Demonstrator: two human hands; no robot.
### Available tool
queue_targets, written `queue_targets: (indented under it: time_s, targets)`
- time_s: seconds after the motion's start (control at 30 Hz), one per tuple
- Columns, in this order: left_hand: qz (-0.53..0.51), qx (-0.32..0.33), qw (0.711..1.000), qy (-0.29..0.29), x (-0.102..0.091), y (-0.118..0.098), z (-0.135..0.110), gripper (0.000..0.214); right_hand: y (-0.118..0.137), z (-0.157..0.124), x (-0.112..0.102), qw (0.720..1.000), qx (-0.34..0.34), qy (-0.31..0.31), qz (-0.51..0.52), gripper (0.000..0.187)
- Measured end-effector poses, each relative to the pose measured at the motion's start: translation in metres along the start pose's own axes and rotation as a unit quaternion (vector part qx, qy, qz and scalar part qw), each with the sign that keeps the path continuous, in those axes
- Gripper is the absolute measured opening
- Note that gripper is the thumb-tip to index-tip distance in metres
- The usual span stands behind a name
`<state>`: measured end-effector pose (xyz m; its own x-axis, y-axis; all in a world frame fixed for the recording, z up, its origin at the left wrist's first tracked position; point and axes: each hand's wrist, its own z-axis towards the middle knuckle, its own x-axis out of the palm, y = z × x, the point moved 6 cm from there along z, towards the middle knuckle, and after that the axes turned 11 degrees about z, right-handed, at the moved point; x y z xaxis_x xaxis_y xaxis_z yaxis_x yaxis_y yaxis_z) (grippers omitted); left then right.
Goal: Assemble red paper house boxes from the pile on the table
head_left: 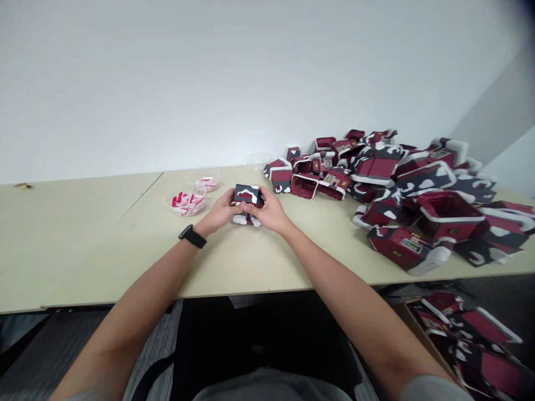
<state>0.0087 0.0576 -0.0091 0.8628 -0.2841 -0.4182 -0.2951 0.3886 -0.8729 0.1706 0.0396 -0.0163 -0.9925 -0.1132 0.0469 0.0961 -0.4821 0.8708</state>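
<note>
Between my two hands is a small dark red decorative house (246, 194) with a dark grey roof and white snow-like trim. My left hand (222, 213) grips its left side, the thumb reaching toward the front. On the right side, my right hand (272, 210) is wrapped round it, its thumb close to the left one. The lower edge of the house has white trim and sits at or just above the tabletop; I cannot tell whether it touches. My fingers hide part of its walls.
To the left are a clear bowl (185, 204) of red-and-white striped pieces and a second clear bowl (205, 182) with similar pieces. A large heap of red houses (388, 172) covers the table's right. Below the table's right edge stands a box (430, 348) holding more houses.
</note>
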Motion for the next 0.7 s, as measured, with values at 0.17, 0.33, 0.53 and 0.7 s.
queue_targets:
  time_s: [0.17,0.33,0.53,0.7]
  targets:
    - [0.001,-0.013,1.000,-0.004,0.0018,0.0013,-0.0005,0.062,-0.0062,0.0014,-0.0015,1.000,0.006,0.000,-0.018,0.057]
    - [0.010,-0.016,1.000,-0.004,0.0012,0.0004,-0.0012,0.059,-0.0053,0.0022,-0.0001,1.000,-0.007,-0.010,-0.023,0.058]
    - [-0.006,-0.010,1.000,-0.010,0.0024,0.0027,-0.0001,0.062,-0.0059,0.0030,-0.0015,0.999,0.001,-0.012,-0.035,0.056]
    - [-0.003,-0.005,1.000,-0.001,0.0027,0.0028,0.0005,0.060,-0.0039,0.0027,-0.0013,1.000,-0.005,-0.002,-0.030,0.055]
